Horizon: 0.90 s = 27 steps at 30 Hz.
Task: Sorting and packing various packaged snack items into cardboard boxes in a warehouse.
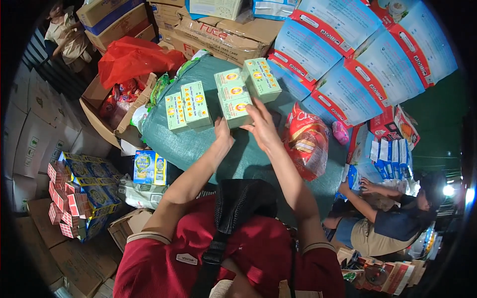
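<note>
Several pale green boxes [237,97] lie stacked on the green woven sack [198,144], and your right hand [262,124] rests its spread fingers on the nearest one while your left hand [223,133] sits just beside it, fingers together against the box's lower edge. Left of that stack on the sack lie two more green boxes [188,109]. Right of the sack leans a red snack bag [307,141]; behind it, a red plastic bag [131,58].

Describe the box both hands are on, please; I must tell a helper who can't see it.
On the big green woven sack lie two clusters of pale green boxes. In the right cluster, it is the green box nearest the person, with the left hand and right hand at its near edge; its neighbours lie untouched.
</note>
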{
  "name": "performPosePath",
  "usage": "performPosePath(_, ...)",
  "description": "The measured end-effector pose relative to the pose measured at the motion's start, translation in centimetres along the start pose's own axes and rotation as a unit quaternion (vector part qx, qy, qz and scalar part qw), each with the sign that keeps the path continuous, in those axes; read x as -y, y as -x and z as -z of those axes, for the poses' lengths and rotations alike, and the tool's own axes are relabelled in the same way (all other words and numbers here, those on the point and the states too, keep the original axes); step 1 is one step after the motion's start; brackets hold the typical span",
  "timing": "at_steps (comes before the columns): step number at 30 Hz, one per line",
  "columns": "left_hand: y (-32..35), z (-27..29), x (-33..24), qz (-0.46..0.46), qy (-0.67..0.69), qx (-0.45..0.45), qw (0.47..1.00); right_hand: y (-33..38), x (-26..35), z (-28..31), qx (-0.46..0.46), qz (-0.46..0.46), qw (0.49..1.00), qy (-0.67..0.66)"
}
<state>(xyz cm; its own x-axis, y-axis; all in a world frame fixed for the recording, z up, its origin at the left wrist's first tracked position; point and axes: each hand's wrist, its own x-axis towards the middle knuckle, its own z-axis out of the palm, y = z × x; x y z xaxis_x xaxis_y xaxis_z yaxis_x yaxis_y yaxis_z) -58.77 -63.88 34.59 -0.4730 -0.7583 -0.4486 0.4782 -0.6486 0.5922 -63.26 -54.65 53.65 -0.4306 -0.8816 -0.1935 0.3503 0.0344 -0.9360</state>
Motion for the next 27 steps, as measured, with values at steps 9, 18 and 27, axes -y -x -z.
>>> performPosePath(9, 4.1, -1.8, -4.3, 0.177, 0.051, -0.042, 0.982, -4.9, -5.9, 2.0, -0.026, -0.041, 0.998, 0.032)
performPosePath(18, 4.9, -3.3, -4.7, 0.104, -0.038, 0.072, 0.991, -7.2, -8.6, 3.8, -0.079, 0.027, 0.989, 0.120)
performPosePath(27, 3.0, -3.9, -4.7, 0.075, -0.068, 0.082, 0.992, -6.3, -8.7, 2.1, -0.117, -0.056, 0.991, 0.016)
